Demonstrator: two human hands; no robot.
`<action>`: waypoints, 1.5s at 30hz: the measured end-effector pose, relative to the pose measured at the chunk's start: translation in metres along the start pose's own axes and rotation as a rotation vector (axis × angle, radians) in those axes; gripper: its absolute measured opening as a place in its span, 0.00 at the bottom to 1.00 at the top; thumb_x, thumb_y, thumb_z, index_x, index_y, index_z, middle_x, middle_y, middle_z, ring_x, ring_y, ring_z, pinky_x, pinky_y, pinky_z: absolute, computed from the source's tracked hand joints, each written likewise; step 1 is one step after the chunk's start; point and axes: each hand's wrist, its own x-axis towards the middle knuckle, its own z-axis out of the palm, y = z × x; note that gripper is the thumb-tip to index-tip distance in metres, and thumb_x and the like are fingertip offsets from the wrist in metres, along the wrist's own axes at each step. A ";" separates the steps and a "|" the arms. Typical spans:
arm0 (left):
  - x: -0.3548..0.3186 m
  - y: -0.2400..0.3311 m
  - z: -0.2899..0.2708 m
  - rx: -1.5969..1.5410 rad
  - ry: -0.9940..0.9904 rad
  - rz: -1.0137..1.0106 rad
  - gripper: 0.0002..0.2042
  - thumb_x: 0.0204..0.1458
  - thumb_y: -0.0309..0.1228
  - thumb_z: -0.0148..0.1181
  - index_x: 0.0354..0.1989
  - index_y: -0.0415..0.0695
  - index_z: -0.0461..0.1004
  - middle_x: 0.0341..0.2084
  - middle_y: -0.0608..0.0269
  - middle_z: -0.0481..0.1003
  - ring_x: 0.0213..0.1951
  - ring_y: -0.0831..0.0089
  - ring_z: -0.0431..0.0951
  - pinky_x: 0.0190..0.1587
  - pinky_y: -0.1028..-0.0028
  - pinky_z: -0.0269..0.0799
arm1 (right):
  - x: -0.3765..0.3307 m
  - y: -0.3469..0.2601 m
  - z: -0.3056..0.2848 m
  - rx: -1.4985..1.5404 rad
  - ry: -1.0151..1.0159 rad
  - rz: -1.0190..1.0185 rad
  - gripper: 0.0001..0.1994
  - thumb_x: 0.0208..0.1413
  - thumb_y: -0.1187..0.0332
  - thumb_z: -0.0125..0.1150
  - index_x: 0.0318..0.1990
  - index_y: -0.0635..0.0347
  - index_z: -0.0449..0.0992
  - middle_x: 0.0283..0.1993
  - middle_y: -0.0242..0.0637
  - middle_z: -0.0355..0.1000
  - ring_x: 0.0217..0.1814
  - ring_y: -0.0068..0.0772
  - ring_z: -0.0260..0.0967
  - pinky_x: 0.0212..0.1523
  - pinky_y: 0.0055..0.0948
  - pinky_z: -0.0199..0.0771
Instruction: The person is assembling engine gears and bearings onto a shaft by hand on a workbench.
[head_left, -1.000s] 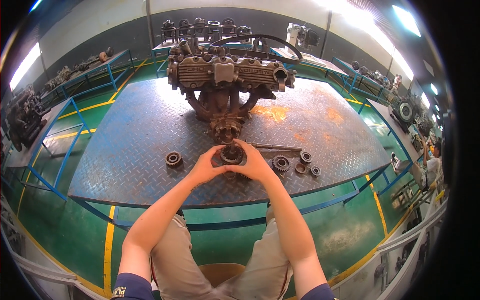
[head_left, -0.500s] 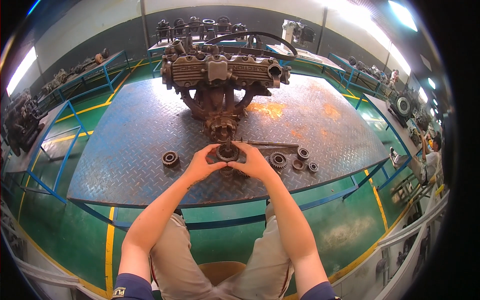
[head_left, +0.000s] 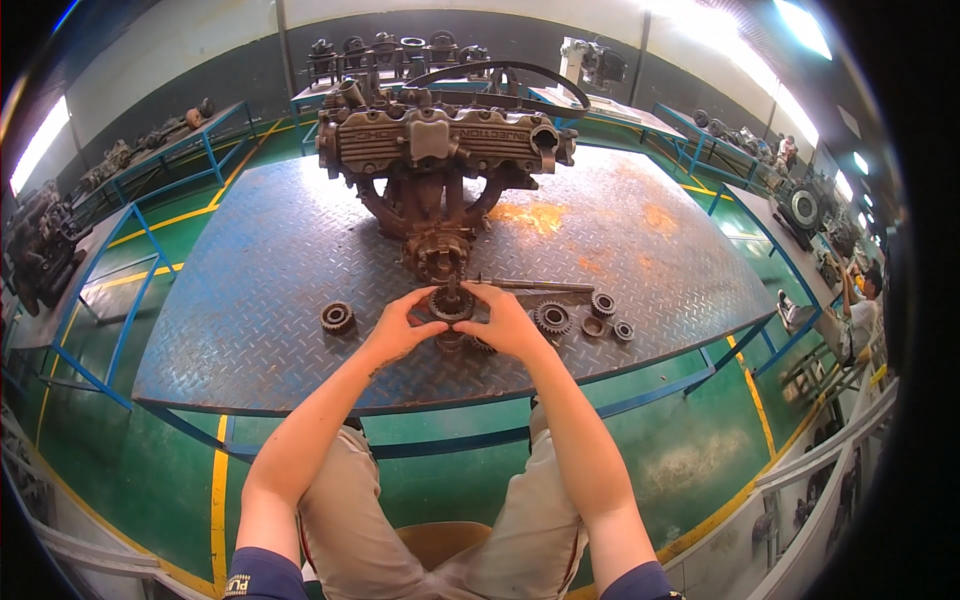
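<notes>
A toothed gear sits between my two hands near the table's front edge, with a shaft end rising through its middle. My left hand curls round its left side and my right hand round its right, thumbs almost meeting at the front. Below it, partly hidden by my hands, are more gear parts. To the right lie a large gear, a smaller gear, a ring and a small bearing-like ring. Another gear stands alone to the left. Behind my right hand lies a long shaft.
A large engine with a belt stands on the diamond-plate table beyond my hands. Blue-framed benches with machine parts line both sides and the back. A person sits at the far right.
The whole view has shifted slightly. Both hands keep the same grip round the gear, and the parts on the table stay where they were.
</notes>
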 end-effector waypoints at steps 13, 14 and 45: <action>0.003 -0.008 0.001 0.015 -0.041 0.011 0.30 0.44 0.28 0.71 0.58 0.39 0.68 0.47 0.58 0.75 0.44 0.73 0.74 0.44 0.74 0.73 | 0.000 0.001 0.005 0.042 -0.026 0.028 0.39 0.44 0.59 0.72 0.63 0.65 0.63 0.64 0.56 0.62 0.67 0.53 0.58 0.67 0.39 0.57; 0.003 -0.008 0.003 0.004 -0.047 -0.013 0.29 0.44 0.27 0.70 0.57 0.39 0.69 0.47 0.58 0.75 0.44 0.73 0.75 0.44 0.74 0.74 | 0.000 0.000 0.008 0.045 -0.020 0.033 0.41 0.44 0.58 0.72 0.65 0.64 0.61 0.64 0.56 0.61 0.68 0.54 0.57 0.68 0.39 0.56; 0.002 -0.035 0.020 -0.225 0.058 0.023 0.25 0.43 0.24 0.69 0.53 0.34 0.70 0.43 0.59 0.76 0.36 0.78 0.75 0.39 0.77 0.73 | 0.004 -0.011 0.027 0.054 0.111 0.118 0.41 0.38 0.56 0.75 0.61 0.66 0.66 0.60 0.53 0.66 0.64 0.52 0.62 0.64 0.38 0.62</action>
